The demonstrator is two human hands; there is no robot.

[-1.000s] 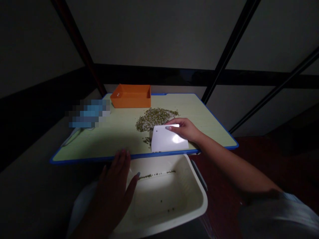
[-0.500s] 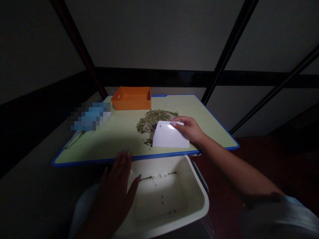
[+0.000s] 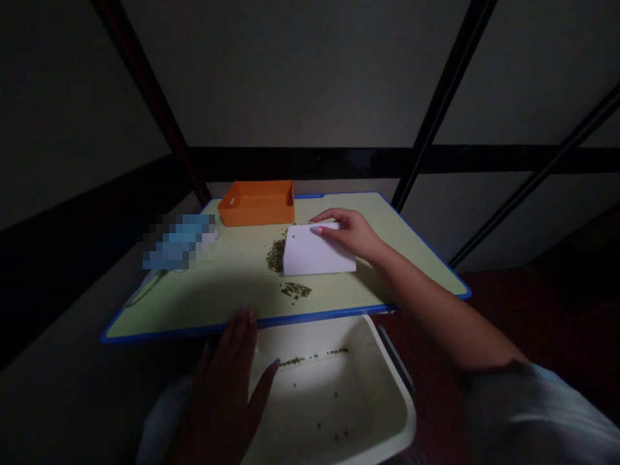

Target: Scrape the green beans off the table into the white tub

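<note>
My right hand (image 3: 349, 236) grips the top edge of a white plastic scraper (image 3: 317, 253), thumb on its near face. The scraper is raised over the table, tilted, and hides much of a heap of small green beans or seeds (image 3: 276, 255). A small patch of the same grains (image 3: 297, 290) lies nearer the table's front edge. My left hand (image 3: 232, 381) lies over the left side of a white basin (image 3: 339, 332), fingers stretched out and thumb apart, fingertips by the table edge. Scattered grains lie inside the basin.
An orange tray (image 3: 256, 210) sits at the table's back left. A blurred-out blue item (image 3: 179, 242) lies at the left with a pale cord. The table (image 3: 217, 297) has a blue rim, and a panelled wall (image 3: 300, 71) stands close behind it.
My right hand has lifted the scraper off the front edge and carried it back over the heap. More grains have scattered across the basin floor. My left hand stays put.
</note>
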